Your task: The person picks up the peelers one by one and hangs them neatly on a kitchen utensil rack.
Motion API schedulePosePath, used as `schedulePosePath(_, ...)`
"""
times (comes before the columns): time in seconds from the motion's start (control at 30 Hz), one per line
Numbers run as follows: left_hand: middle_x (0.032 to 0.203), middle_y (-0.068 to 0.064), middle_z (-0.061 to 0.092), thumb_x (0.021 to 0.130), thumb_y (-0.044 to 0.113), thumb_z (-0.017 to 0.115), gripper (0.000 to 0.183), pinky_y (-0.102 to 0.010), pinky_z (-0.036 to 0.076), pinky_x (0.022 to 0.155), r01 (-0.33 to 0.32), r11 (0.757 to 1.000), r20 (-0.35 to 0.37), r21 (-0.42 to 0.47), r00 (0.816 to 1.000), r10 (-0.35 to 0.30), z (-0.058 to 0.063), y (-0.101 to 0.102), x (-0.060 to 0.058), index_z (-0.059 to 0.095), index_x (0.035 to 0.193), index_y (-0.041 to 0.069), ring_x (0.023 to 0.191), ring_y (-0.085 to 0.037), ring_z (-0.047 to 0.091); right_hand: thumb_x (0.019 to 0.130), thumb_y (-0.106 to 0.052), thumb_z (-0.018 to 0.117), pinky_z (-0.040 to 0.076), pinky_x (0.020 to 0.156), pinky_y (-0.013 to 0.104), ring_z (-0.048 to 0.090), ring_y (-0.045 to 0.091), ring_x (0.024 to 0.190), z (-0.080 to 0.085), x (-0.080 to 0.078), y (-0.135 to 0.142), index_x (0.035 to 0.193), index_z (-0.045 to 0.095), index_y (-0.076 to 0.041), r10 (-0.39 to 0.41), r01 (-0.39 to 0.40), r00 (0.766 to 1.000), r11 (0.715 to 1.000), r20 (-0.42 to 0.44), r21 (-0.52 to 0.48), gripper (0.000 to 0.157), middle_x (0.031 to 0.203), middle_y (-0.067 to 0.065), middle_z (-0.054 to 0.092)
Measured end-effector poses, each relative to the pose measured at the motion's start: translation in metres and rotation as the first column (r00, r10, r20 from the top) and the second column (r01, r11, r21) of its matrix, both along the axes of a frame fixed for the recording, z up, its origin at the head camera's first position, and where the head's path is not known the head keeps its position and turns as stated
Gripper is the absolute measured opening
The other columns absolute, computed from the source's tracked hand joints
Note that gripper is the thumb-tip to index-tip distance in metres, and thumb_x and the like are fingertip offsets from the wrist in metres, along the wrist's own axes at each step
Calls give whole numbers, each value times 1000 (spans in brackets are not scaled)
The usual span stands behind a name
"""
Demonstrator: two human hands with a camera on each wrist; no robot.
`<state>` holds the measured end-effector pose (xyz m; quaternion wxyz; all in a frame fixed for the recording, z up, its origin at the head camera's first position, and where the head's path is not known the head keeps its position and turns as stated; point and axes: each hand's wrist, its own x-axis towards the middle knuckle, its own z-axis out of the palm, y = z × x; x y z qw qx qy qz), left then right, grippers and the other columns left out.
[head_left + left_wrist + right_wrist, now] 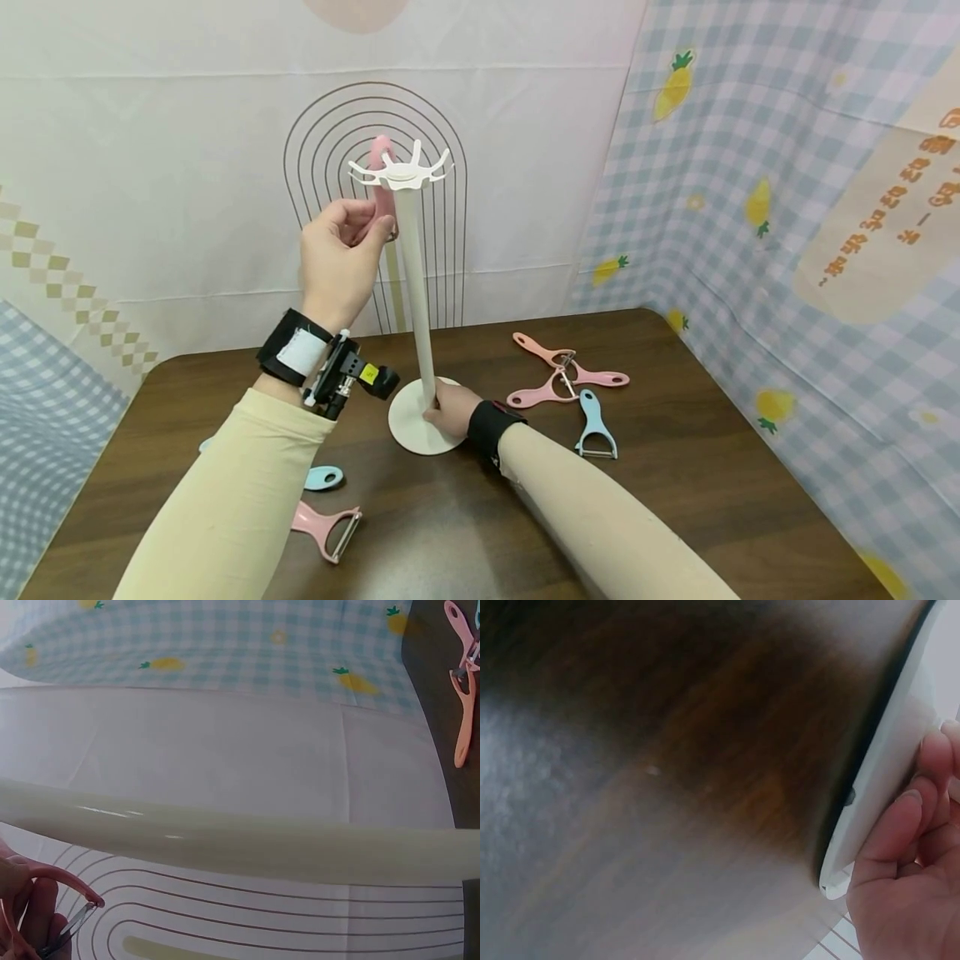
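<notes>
A white stand (417, 287) with a round base and a ring of upturned hooks rises from the table. My left hand (340, 262) pinches a pink peeler (383, 200) beside the top of the pole. The peeler's handle points up behind the hooks, and its blade end (71, 930) is down by my fingers in the left wrist view. Low on the stand, my right hand (454, 408) grips the foot of the pole, its curled fingers (900, 825) resting over the white base (885, 780).
Right of the stand lie an orange peeler (542, 350), pink peelers (536, 396) and a blue peeler (592, 412). Near my left forearm are another pink peeler (318, 523) and a blue handle (324, 477), partly hidden by the sleeve. Patterned cloth hangs behind the table.
</notes>
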<state>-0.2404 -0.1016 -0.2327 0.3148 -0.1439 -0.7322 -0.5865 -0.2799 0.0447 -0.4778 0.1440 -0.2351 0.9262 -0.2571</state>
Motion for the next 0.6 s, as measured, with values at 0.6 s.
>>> schedulePosePath(0.6, 104, -19, 65, 91, 5, 65, 22, -24, 48, 82, -28, 997, -13, -69, 1000, 27, -12, -6, 6, 63, 108, -9, 93, -20, 64, 94, -18, 64, 46, 90, 33, 60, 18, 100, 4, 4, -1, 128, 50, -1, -13, 13, 1000, 1000, 0, 9, 40, 110, 11, 65)
